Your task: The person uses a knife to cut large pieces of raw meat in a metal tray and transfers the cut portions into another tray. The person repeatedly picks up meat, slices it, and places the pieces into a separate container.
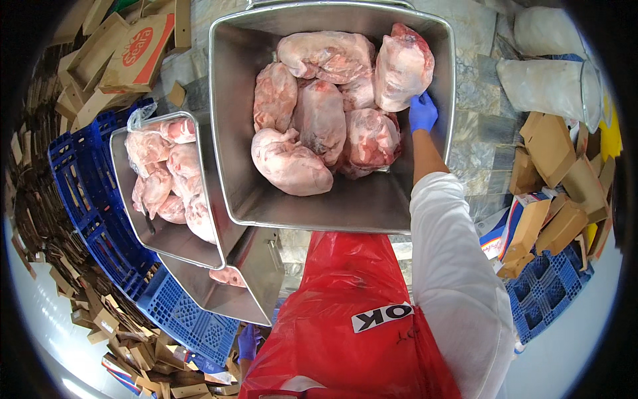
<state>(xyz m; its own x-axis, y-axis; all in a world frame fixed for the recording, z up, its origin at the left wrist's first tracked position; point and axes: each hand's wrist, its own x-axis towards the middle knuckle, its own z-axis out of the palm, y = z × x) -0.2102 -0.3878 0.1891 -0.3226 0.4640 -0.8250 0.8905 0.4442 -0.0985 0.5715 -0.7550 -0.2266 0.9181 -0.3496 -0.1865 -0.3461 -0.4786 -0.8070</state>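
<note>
Several large, pale pink pieces of raw, frosty-looking meat (321, 120) lie in a deep stainless steel bin (266, 211) in front of me. My right hand (423, 113), in a blue glove, reaches in along the bin's right side. Its fingers are closed on the near end of the upper right piece of meat (403, 70), which leans higher than the others; the fingertips are partly hidden. My left hand (249, 341), also gloved, hangs low by the left side of my red apron (345, 312). Its fingers look loosely apart, with nothing seen in them.
A second steel bin (216, 193) with meat stands at the left, above another bin (256, 286) holding a pink piece. Blue pallets (100, 193) and heaps of cardboard (133, 60) line the left. Opened cartons (551, 153) and white bulging sacks (548, 86) lie at the right.
</note>
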